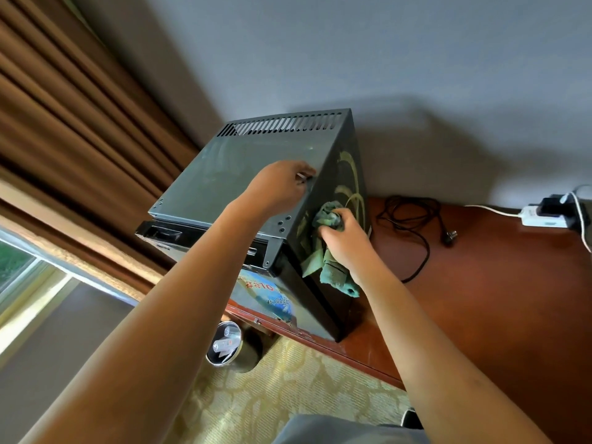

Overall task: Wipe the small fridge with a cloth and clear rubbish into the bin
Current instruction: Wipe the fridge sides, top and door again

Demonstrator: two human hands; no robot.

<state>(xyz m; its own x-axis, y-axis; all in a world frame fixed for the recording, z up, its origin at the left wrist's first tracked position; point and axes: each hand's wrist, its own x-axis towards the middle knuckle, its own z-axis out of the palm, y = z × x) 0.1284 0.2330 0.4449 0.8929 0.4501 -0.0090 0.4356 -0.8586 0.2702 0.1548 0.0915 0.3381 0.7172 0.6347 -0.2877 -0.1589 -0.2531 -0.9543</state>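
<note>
The small black fridge [230, 174] stands on a reddish wooden desk [480, 283], its grey top with vent slots facing me. My left hand [278, 187] rests on the top near its right edge, fingers curled over that edge. My right hand [344, 238] grips a crumpled green cloth [330, 219] and presses it against the fridge's glossy right side; part of the cloth hangs below the hand. A round bin [230, 347] stands on the patterned floor in front of the desk, with pale bottle-like rubbish inside.
A black power cord with its plug [416, 225] lies loose on the desk right of the fridge. A white power strip with a charger [544, 216] sits at the far right by the wall. Brown curtains [64, 123] and a window are at the left.
</note>
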